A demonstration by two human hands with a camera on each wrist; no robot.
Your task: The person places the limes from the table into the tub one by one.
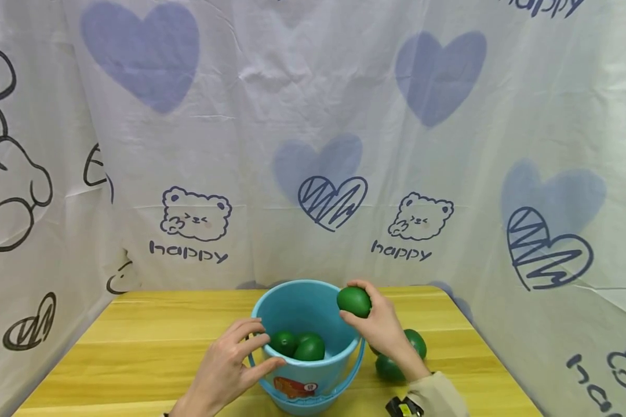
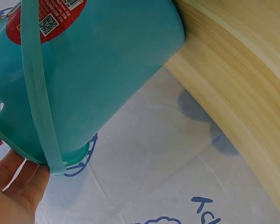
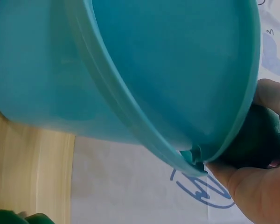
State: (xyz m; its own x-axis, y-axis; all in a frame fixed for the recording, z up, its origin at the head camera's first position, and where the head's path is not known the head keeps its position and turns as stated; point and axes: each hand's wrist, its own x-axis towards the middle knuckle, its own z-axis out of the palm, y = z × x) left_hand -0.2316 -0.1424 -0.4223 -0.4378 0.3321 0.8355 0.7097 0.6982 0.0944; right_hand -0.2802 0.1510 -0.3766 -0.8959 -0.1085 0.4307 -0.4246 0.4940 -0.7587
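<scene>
A light-blue plastic bucket (image 1: 302, 385) with a red label stands upright on the table. My left hand (image 1: 233, 359) holds its near-left rim, fingers over the edge and thumb at the front; the left wrist view shows those fingers (image 2: 25, 179) at the rim beside the handle. In my right hand (image 1: 383, 324) is a smooth, egg-shaped dark green fruit (image 1: 353, 302), pinched between thumb and fingers above the bucket's right rim. Similar green fruits (image 1: 310, 347) lie on the bucket's bottom. From the right wrist view, the held fruit (image 3: 256, 137) appears partly hidden behind the rim.
More green fruits (image 1: 391, 368) rest on the table right of the bucket, partly covered by my right forearm. The wood-grain table (image 1: 151, 341) ends at a white printed cloth (image 1: 271, 243) behind. A small black object (image 1: 404, 406) sits by the right sleeve.
</scene>
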